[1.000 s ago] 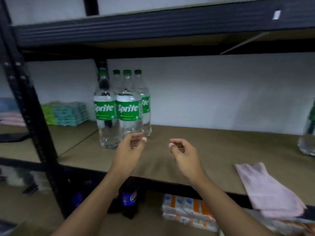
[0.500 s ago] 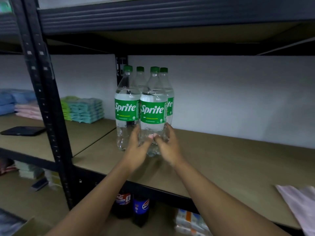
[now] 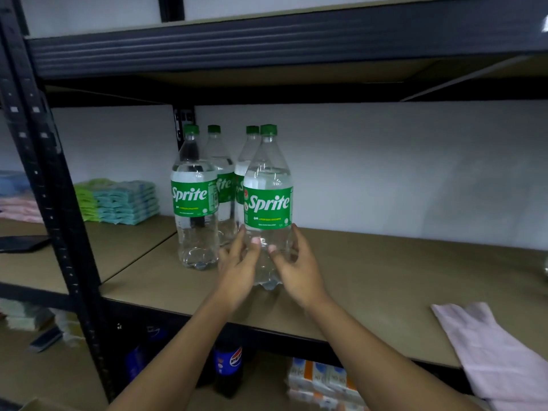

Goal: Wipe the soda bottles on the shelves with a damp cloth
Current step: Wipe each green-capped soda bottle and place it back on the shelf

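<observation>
Several clear Sprite bottles with green caps stand on the brown shelf [image 3: 385,262]. The front right Sprite bottle [image 3: 268,185] stands nearest the shelf's front edge, apart from the other bottles [image 3: 194,191]. My left hand [image 3: 237,271] and my right hand [image 3: 296,271] grip its lower part from both sides, thumbs on the clear plastic under the label. A pale pink cloth [image 3: 498,351] lies on the shelf at the far right, hanging over the front edge, away from both hands.
A black upright post [image 3: 44,173] divides the shelving at the left. Stacked green and teal cloths [image 3: 124,203] and a dark flat object [image 3: 20,243] lie on the left shelf. Pepsi bottles [image 3: 228,363] and cartons [image 3: 323,381] stand below. A shelf beam [image 3: 267,40] runs overhead.
Both hands reached forward and closed round the front right bottle. That bottle has come forward and to the right, away from the group.
</observation>
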Available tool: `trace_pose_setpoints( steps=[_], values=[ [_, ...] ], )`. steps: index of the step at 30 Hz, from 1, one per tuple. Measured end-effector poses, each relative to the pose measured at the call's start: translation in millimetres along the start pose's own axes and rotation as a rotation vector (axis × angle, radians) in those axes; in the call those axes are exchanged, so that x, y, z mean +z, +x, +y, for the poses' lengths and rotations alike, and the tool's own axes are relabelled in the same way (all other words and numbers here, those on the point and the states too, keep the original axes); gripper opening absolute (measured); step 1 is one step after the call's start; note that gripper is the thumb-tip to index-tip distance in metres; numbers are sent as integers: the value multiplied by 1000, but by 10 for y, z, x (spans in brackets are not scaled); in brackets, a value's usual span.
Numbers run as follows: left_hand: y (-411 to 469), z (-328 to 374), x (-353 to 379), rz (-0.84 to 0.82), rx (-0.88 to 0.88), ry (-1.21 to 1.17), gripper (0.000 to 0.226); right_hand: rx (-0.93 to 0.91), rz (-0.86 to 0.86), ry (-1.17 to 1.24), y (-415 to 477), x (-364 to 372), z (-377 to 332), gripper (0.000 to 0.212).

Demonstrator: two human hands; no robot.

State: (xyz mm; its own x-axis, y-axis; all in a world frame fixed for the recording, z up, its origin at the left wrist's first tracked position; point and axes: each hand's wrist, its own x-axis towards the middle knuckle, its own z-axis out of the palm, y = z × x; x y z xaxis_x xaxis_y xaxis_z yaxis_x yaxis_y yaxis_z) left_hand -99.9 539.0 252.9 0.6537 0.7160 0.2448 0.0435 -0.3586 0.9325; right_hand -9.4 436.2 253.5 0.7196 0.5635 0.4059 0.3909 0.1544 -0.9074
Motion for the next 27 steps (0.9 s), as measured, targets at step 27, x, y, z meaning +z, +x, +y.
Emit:
trace_pose_setpoints(
  steps=[27],
  values=[
    [-967,453,1458,-219,253,-125,77,16,159,-188,-1041,-1916,-85,72]
  ],
)
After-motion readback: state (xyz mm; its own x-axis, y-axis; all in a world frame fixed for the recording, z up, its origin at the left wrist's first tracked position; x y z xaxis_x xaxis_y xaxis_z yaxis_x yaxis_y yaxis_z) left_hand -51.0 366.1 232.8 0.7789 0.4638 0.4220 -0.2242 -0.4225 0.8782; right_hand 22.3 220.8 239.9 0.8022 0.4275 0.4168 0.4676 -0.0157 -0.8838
